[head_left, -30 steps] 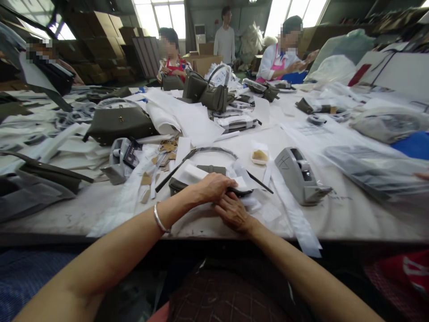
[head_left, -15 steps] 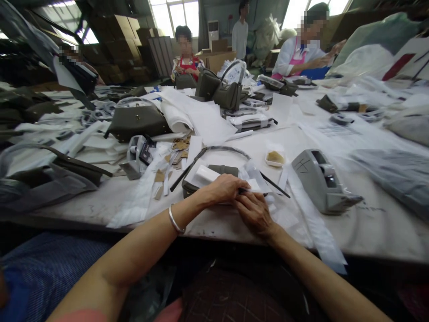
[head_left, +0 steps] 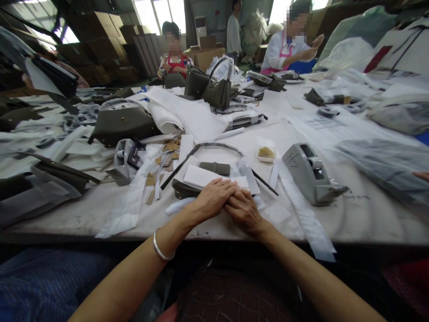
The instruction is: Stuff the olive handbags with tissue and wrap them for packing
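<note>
My right hand (head_left: pixel 245 211) and left hand (head_left: pixel 214 196) meet at the fingers over white paper (head_left: pixel 200 177) on the olive bag (head_left: pixel 185 188), desk (head_left: pixel 362 221) front; can't tell if either grips. Grey tape dispenser (head_left: pixel 306 176) right, larger bag (head_left: pixel 124 126) farther left.

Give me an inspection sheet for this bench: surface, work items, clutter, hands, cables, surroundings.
Surface: pale table, some dark marks near the front edge.
Work items: small olive bag with a white sheet across it; strap arched behind.
Clutter: grey tape dispenser to the right, brown scraps and large olive bag to the left, small dish behind.
Hands: left hand and right hand meet at the sheet's near edge; whether they pinch anything is hidden.
Cables: nothing seen.
Surroundings: two aproned people across the table; stacked cartons behind.
</note>
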### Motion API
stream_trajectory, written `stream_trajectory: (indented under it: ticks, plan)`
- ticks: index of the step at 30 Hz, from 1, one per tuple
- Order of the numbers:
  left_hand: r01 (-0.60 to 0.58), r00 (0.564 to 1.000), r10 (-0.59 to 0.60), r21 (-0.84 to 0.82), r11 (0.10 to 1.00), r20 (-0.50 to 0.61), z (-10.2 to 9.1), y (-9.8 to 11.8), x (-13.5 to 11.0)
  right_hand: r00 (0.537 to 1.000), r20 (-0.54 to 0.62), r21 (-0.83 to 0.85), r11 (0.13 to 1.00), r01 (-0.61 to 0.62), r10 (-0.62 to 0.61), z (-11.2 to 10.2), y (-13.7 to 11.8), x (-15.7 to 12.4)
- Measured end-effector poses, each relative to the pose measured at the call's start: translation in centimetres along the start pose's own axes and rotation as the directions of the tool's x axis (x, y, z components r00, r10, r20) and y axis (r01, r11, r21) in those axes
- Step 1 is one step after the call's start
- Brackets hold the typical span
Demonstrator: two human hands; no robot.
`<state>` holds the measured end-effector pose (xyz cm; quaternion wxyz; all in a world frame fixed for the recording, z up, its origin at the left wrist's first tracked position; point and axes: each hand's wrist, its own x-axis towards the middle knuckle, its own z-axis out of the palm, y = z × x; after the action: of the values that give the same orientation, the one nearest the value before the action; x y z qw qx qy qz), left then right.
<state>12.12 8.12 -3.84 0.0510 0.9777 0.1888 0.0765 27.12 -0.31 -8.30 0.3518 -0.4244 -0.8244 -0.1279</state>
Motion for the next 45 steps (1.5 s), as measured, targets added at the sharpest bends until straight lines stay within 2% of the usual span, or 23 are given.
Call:
stream_trajectory:
  ticks: [2, 5, 7, 10, 12, 15, 19, 21, 23, 26, 29, 33, 37, 39, 42, 45]
  plan:
    - [-0.001, 0.996, 0.006, 0.061, 0.998, -0.085, 1.0, 0.4, -0.2, 0.998, 0.018, 0.054, 0.997, -0.058, 0.057, -1.8, 0.1, -0.8]
    - [0.026, 0.98, -0.006, 0.099, 0.995, -0.199, 1.9, 0.9, -0.2, 0.966, -0.01, -0.003, 0.966, -0.259, 0.259, -4.7, 1.2, -2.7]
    - [0.04, 0.969, -0.012, 0.11, 0.993, -0.247, 2.1, 1.1, -0.1, 0.904, 0.001, -0.089, 0.9, -0.426, 0.427, -5.7, 2.4, -4.2]
    - [0.049, 0.958, -0.009, 0.133, 0.99, -0.287, 2.1, 1.3, 0.0, 0.782, 0.08, -0.134, 0.784, -0.606, 0.618, -5.8, 3.8, -6.0]
    - [0.043, 0.956, 0.003, 0.151, 0.988, -0.294, 2.0, 1.4, 0.0, 0.747, 0.13, -0.15, 0.758, -0.635, 0.652, -5.3, 4.2, -6.4]
    - [0.03, 0.952, 0.03, 0.189, 0.981, -0.306, 2.1, 1.4, 0.0, 0.749, 0.177, -0.172, 0.769, -0.615, 0.638, -4.6, 4.4, -6.1]
    - [0.008, 0.941, 0.071, 0.23, 0.973, -0.332, 2.2, 1.2, 0.1, 0.719, 0.201, -0.116, 0.745, -0.656, 0.665, -4.9, 4.6, -5.6]
    - [0.006, 0.938, 0.07, 0.218, 0.976, -0.338, 2.1, 1.0, 0.3, 0.736, 0.211, -0.057, 0.76, -0.648, 0.643, -5.5, 4.1, -5.6]
    - [0.026, 0.939, 0.039, 0.183, 0.983, -0.341, 1.7, 0.8, 0.5, 0.798, 0.211, 0.032, 0.812, -0.583, 0.565, -6.1, 3.1, -5.6]
    - [0.082, 0.936, -0.035, 0.122, 0.989, -0.349, 1.0, 0.4, 0.7, 0.905, 0.204, 0.159, 0.9, -0.407, 0.373, -6.8, 0.9, -5.2]
    - [0.109, 0.931, -0.075, 0.076, 0.991, -0.357, 0.5, 0.3, 0.8, 0.95, 0.185, 0.251, 0.922, -0.294, 0.252, -6.6, -1.3, -4.2]
    - [0.096, 0.935, -0.066, 0.07, 0.993, -0.349, 0.8, 0.7, 0.2, 0.954, 0.174, 0.294, 0.912, -0.286, 0.243, -4.9, -3.4, -3.2]
    - [0.017, 0.932, 0.026, 0.115, 0.993, -0.361, 2.0, 1.3, -0.9, 0.933, 0.223, 0.291, 0.894, -0.341, 0.284, -3.7, -4.2, -4.1]
    - [-0.009, 0.925, 0.05, 0.11, 0.994, -0.376, 2.4, 1.2, -1.3, 0.911, 0.271, 0.32, 0.863, -0.39, 0.311, -4.1, -4.0, -4.6]
    - [-0.026, 0.925, 0.056, 0.084, 0.996, -0.377, 2.6, 1.0, -1.6, 0.893, 0.312, 0.369, 0.825, -0.428, 0.324, -6.0, -3.3, -4.5]
    - [-0.029, 0.924, 0.056, 0.077, 0.997, -0.379, 2.6, 1.0, -1.7, 0.933, 0.135, 0.319, 0.877, -0.36, 0.334, -8.0, -2.2, -3.1]
